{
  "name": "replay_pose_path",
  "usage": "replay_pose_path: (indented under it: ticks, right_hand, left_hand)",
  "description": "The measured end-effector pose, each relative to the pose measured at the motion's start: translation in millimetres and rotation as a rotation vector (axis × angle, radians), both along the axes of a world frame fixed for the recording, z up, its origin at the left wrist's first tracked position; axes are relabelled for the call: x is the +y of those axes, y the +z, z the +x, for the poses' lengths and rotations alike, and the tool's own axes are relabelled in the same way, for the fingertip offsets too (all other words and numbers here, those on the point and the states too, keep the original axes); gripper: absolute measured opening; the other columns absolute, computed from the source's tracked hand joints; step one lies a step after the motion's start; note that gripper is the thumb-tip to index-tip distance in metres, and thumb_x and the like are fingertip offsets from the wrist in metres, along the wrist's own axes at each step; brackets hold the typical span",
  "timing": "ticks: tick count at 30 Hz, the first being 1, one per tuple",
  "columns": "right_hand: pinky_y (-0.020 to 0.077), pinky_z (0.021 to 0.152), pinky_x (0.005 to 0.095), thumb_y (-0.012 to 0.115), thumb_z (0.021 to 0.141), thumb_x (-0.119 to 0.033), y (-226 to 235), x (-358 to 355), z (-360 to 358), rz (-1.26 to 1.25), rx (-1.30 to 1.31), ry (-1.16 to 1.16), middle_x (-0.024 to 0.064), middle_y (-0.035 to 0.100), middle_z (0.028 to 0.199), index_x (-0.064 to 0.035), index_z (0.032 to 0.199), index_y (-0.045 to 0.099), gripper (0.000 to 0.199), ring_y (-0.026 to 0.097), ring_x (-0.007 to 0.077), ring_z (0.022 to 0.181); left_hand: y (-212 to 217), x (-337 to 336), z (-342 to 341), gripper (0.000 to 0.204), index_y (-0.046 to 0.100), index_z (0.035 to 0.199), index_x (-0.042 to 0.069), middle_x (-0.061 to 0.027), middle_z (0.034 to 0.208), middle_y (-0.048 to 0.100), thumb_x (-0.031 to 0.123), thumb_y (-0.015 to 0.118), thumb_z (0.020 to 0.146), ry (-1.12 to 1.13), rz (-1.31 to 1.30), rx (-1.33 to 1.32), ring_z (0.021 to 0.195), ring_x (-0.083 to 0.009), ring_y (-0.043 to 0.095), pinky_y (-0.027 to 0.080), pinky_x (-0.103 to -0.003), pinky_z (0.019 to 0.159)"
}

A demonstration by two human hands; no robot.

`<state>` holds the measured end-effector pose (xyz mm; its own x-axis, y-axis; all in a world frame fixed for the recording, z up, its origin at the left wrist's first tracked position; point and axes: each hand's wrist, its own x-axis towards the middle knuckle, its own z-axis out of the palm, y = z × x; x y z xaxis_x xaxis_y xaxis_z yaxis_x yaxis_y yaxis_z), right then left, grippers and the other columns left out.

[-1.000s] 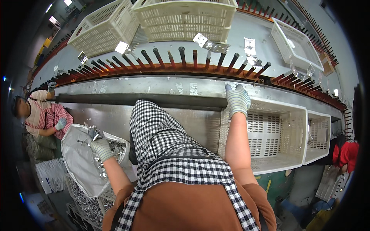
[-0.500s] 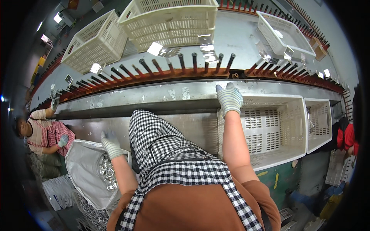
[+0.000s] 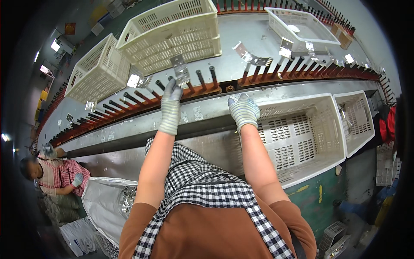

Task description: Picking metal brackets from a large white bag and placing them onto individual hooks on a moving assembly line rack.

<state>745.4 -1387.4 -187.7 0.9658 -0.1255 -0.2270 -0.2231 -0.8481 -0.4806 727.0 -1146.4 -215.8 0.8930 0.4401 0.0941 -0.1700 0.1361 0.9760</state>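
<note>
Stretched up to the row of red-brown pegs with dark tips (image 3: 200, 80) is my left hand (image 3: 170, 110), in a striped pale glove. Its fingers are extended beside the lower edge of a bent shiny metal bracket (image 3: 179, 69) on the pegs; whether they touch it cannot be told. My right hand (image 3: 244, 112), gloved alike, is over the metal ledge (image 3: 215, 102), thumb and fingers apart with nothing between them. Another bracket (image 3: 250, 56) sits on the pegs beyond it, and one more (image 3: 137, 80) is farther left.
A white plastic crate (image 3: 340, 142) stands right of my right arm. Tall cream crates (image 3: 172, 41) and a shallow white crate (image 3: 304, 26) are beyond the pegs. At lower left, a white sack (image 3: 101, 203) holds metal pieces. A person in red-checked apron (image 3: 64, 177) works at far left.
My left hand has risen from beside the sack to the pegs. The view has turned, and the pegs with their brackets have shifted left. My right hand remains by the ledge.
</note>
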Motion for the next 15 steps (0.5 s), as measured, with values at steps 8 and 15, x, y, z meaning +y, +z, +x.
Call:
replay_pose_path:
  ticks: [8, 15]
  right_hand:
    - [0.048, 0.088, 0.043, 0.057, 0.081, -0.041, 8.7, -2.3, 1.8, 0.044, 0.06, 0.006, 0.0208, 0.059, 0.114, -0.0016, 0.112, 0.058, 0.05, 0.06, 0.0342, 0.102]
    - [0.0463, 0.088, 0.045, 0.053, 0.082, -0.047, -11.5, -1.5, 2.3, -0.025, 0.039, 0.026, 0.0243, 0.059, 0.111, -0.0014, 0.117, 0.054, 0.058, 0.059, 0.0367, 0.102]
  left_hand:
    - [-13.8, 45.0, 33.2, 0.022, 0.059, 0.101, -0.001, -0.0099, 0.092, 0.063, 0.013, 0.062, 0.084, 0.309, 0.679, -0.043, 0.083, -0.0217, 0.057, 0.045, -0.034, 0.074]
    - [113.6, 15.0, 19.8, 0.012, 0.063, 0.093, 0.001, -0.0066, 0.088, 0.062, 0.008, 0.055, 0.088, 0.557, 0.815, -0.379, 0.083, -0.0209, 0.058, 0.044, -0.035, 0.079]
